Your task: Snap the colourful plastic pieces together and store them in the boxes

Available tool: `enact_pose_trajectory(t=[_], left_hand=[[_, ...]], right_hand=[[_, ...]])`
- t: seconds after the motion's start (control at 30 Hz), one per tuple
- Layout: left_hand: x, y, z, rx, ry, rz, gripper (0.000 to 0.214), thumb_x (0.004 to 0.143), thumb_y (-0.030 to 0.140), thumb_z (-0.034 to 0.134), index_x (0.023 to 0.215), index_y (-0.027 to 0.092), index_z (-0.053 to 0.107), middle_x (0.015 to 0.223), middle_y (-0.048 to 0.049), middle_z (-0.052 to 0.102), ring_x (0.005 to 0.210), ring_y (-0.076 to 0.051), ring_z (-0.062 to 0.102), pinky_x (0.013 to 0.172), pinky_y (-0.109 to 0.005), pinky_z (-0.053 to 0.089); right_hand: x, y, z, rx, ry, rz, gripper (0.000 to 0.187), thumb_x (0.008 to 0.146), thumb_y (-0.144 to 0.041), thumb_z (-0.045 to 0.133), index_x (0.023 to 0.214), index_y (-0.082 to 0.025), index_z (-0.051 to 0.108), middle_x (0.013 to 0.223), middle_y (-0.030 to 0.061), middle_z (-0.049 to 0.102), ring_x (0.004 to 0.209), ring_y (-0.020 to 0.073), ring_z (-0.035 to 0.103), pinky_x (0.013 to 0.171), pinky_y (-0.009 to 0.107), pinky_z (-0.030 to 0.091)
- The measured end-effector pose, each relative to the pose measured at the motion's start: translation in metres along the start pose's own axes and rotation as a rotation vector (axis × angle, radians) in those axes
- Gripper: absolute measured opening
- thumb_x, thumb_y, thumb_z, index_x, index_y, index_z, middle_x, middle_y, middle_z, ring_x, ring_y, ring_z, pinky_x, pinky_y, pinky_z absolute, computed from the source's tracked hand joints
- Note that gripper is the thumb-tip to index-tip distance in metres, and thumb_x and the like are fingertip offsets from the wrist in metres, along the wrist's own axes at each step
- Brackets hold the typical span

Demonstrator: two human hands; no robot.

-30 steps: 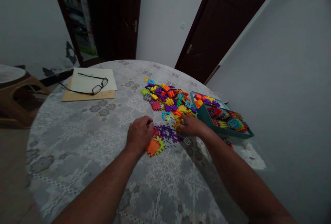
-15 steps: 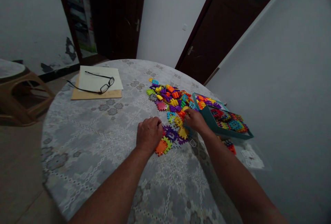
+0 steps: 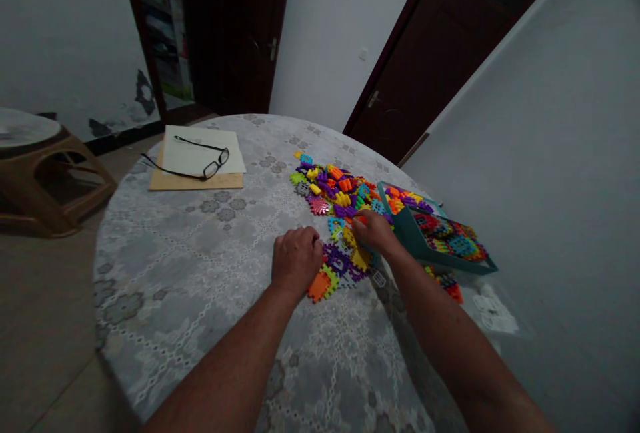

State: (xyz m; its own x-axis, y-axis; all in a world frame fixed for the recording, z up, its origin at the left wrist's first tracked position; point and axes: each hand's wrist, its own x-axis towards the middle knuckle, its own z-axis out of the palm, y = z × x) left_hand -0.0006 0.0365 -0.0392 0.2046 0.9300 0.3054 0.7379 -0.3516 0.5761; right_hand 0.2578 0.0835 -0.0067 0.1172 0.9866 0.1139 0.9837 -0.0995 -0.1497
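Colourful interlocking plastic building pieces (image 3: 341,197) lie in a loose pile on the round table. Several flat notched ones spread toward me, among them an orange square piece (image 3: 319,286) and a purple piece (image 3: 339,259). My left hand (image 3: 297,260) rests at the left side of these flat pieces, its fingers curled down; a bit of red shows by the fingertips, and what they hold is hidden. At the near edge of the pile, my right hand (image 3: 375,230) has thumb and fingers pinched together over yellow and orange pieces. Whatever lies between its fingertips is too small to name.
A teal box (image 3: 417,244) with more pieces stands right of the pile. Black-framed glasses (image 3: 211,169) lie on paper and a tan envelope-like sheet (image 3: 197,182) at the back left. Clear plastic packaging (image 3: 495,313) is at the right, and a brown stool (image 3: 55,180) stands left.
The view has shifted slightly, moving the scene rightward. Against the pieces, my right hand has moved a little left, now covering more of the yellow ones. My left hand stays by the flat pieces.
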Motion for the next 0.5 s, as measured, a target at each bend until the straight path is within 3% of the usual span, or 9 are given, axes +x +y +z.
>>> enact_pose_trajectory(t=[0.17,0.5], left_hand=[[0.0,0.0,-0.001,-0.006,-0.009,-0.002,0.011,0.104,0.024,0.06,0.103,0.023,0.071,0.104,-0.0057,0.079,0.107,-0.027,0.069,0.093,-0.041,0.042],[0.0,-0.002,0.0,-0.007,0.003,-0.005,0.009,0.103,0.022,0.062,0.101,0.024,0.071,0.104,-0.0046,0.079,0.108,-0.026,0.069,0.095,-0.04,0.043]], right_hand=[[0.016,-0.006,-0.006,0.012,0.064,0.025,0.035,0.106,-0.026,0.056,0.133,-0.016,0.076,0.136,0.013,0.078,0.126,0.0259,0.072,0.108,0.033,0.051],[0.034,-0.02,0.009,-0.007,-0.006,0.007,0.038,0.093,-0.028,0.075,0.13,-0.016,0.075,0.125,0.0166,0.079,0.116,0.0321,0.074,0.102,0.036,0.054]])
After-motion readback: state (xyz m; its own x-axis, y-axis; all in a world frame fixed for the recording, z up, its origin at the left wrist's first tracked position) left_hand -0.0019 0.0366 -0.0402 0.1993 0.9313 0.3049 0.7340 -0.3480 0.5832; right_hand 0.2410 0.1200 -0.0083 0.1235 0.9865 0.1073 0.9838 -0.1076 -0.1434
